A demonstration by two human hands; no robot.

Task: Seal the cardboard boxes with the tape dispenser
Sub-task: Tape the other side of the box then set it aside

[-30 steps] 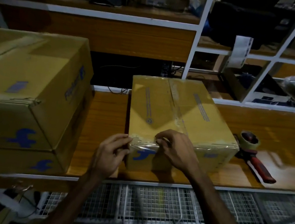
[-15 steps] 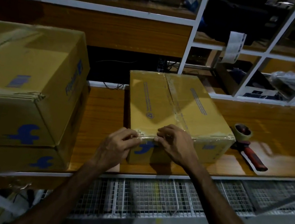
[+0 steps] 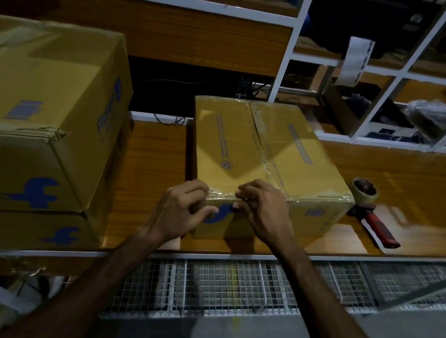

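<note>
From the head view, the small cardboard box point(image 3: 265, 158) sits on the wooden bench point(image 3: 155, 157) and serves as the landmark for everything else. Both hands work its near top edge, where a band of clear tape point(image 3: 223, 194) wraps over the corner. The left hand point(image 3: 178, 211) has its fingers curled against the near-left end of that band, thumb lying on the box's front face. The right hand point(image 3: 261, 208) is bent over the edge just right of it, fingertips down on the tape. In the dim light I cannot tell whether either hand pinches a loose end or merely rubs the film flat; the likely reason for the pose is pressing the strip home so it bonds to the board. The tape dispenser point(image 3: 372, 210) lies on the bench just right of the box, red handle pointing toward the near edge, roll end nearest the box (parked within reach, I judge, for the next strip). The box is matte, creased kraft board with a blue printed logo; its tape is glossy and wrinkled, and a second strip runs along the centre seam. Left of the box, well apart, stands a larger cardboard box point(image 3: 31, 117) stacked on another, its top edge frayed.
</note>
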